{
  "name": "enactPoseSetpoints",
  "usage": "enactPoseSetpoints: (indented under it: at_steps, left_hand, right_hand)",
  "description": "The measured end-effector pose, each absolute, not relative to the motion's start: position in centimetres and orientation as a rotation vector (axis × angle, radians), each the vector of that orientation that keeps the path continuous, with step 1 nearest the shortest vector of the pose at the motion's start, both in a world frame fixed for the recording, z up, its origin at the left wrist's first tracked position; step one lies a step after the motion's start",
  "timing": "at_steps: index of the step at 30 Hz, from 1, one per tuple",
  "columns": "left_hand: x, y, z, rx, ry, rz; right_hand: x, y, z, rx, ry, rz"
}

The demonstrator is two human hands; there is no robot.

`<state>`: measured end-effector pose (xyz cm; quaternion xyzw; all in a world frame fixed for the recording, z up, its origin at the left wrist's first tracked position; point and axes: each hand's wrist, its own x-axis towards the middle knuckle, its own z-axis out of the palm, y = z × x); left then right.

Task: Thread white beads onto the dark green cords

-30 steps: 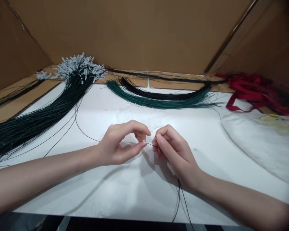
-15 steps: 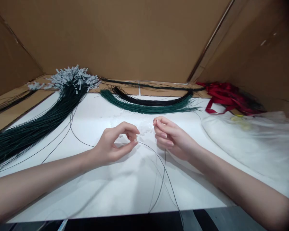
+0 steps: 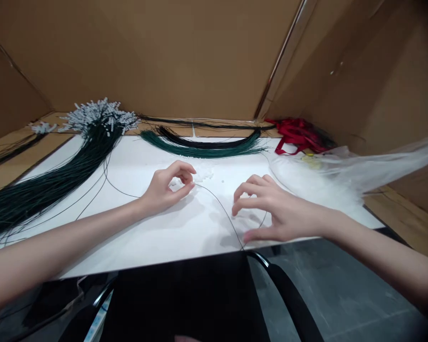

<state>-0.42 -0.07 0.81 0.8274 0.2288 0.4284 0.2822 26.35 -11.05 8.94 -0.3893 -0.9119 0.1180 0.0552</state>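
My left hand rests on the white table, thumb and forefinger pinched on the end of a thin dark cord. That cord curves from the pinch toward the table's front edge. My right hand hovers low over the table near the front edge, fingers spread and curled downward, holding nothing that I can see. A scatter of small white beads lies just beyond my left hand.
A big bundle of dark green cords with white tips lies at the left. Green and black cord bundles curve along the back. Red ribbons and a clear plastic bag sit at the right. Cardboard walls surround the table.
My right hand let go of the cord, opened and moved right and nearer the front edge. My left hand kept its pinch. The view dropped, showing the floor.
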Motion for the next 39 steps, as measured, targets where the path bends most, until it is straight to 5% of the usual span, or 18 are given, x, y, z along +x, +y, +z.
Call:
enactPoseSetpoints:
  at_steps: [17, 28, 39]
  left_hand:
    - [-0.5, 0.0, 0.9, 2.267, 0.587, 1.152]
    - [-0.5, 0.0, 0.9, 2.256, 0.58, 1.135]
    - [-0.5, -0.1, 0.9, 2.274, 0.572, 1.141]
  right_hand:
    - [22.5, -16.5, 2.2, -0.845, -2.718, -0.531]
    - [24.2, -16.7, 4.0, -0.87, -2.87, -0.229]
    - [28.6, -16.6, 8.9, -1.169, -3.029, -0.507]
